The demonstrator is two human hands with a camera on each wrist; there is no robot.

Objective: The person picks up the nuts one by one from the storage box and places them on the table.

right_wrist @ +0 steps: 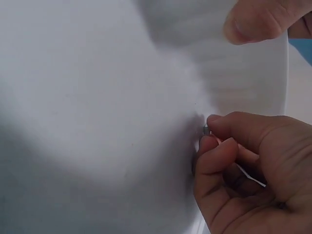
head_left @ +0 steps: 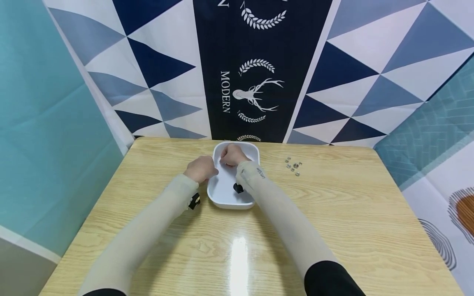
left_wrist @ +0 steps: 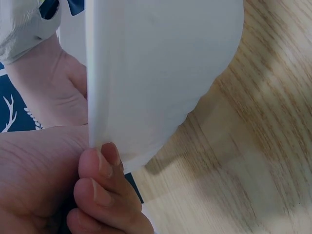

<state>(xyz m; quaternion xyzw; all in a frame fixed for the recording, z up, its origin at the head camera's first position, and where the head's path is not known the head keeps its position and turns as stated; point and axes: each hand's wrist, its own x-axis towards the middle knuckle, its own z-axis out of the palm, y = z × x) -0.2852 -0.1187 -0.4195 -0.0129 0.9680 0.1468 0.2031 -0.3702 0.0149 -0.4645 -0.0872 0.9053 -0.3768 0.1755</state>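
Note:
A white rectangular plastic basin [head_left: 224, 190] with rounded corners stands at the back middle of the table. My left hand [head_left: 201, 169] grips its left rim, thumb over the inside and fingers curled against the outer wall [left_wrist: 161, 63]. Inside the basin, near its far left corner, my right hand [head_left: 233, 155] pinches a tiny grey, shiny piece [right_wrist: 206, 130] between thumb and index finger. The fingertips hide most of that piece, so its kind cannot be told. To the right of the basin lie several small shiny round pieces [head_left: 296, 165].
The wood-grain table [head_left: 355, 213] reaches back to a patterned curtain [head_left: 166, 82] just behind the basin. A teal cloth [head_left: 55, 123] hangs on the left side. Small black wrist cameras [head_left: 194, 201] sit under both sleeves.

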